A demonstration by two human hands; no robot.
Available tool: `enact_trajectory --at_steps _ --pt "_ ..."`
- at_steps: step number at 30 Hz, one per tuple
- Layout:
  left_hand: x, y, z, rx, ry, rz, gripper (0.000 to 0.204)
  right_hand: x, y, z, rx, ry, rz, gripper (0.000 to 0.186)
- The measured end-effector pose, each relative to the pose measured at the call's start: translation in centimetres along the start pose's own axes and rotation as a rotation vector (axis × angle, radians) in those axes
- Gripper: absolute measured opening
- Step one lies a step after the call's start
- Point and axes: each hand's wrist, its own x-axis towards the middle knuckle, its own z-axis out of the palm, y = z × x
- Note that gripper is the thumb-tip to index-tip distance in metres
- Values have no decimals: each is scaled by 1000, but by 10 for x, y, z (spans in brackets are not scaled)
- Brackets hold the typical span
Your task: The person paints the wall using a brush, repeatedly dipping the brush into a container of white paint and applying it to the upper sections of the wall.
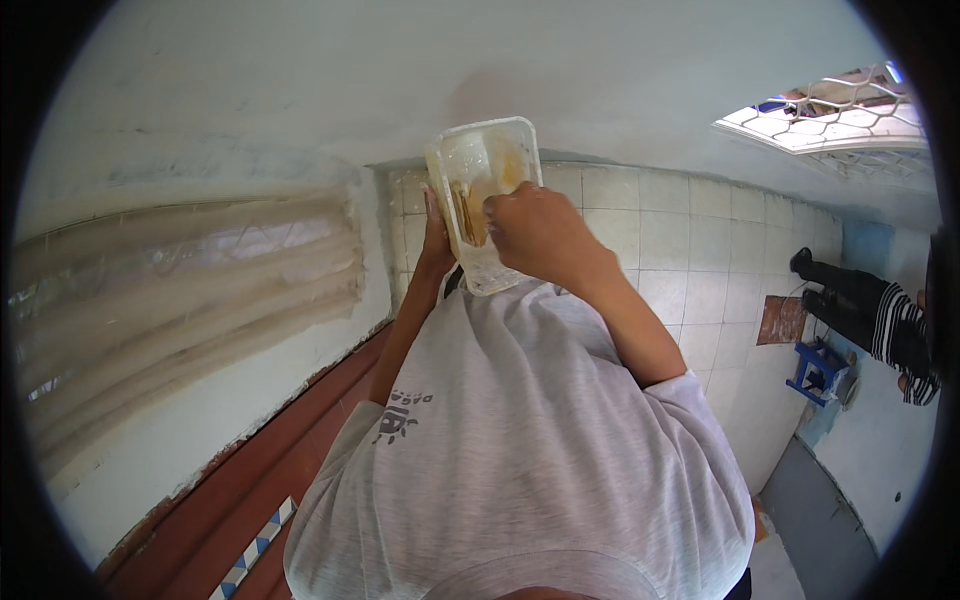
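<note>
I hold a translucent white plastic container (498, 145) up in front of my chest, tilted so its inside faces me. White specks and yellow-brown smears mark its inside, with dark brown streaks or a thin object (466, 215) at the left part. My left hand (434, 230) grips the container's left side. My right hand (535, 228) is closed over the inside at the right; whatever its fingers hold is hidden by the hand.
Pale floor tiles (705, 240) lie beyond me, bordered by walls. A curtained window (190, 290) is at left above red-brown boards (170, 540). At right are a grated opening (820, 110), a person in dark trousers (850, 300), a blue stool (815, 370) and a brown patch (780, 318).
</note>
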Motion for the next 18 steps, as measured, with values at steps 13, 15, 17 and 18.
enact_trajectory --at_steps 13,15,17,18 --pt "5 -5 35 -103 -37 43 85 -16 12 -9 -23 81 -39 8" --pt "4 -6 35 -98 -32 38 85 -9 14 2 -50 36 -30 8" --pt "5 -7 33 -105 -30 38 86 -9 16 6 -74 -15 -22 8" --pt "6 -7 32 -108 -30 42 86 -11 18 5 -99 23 -19 8"
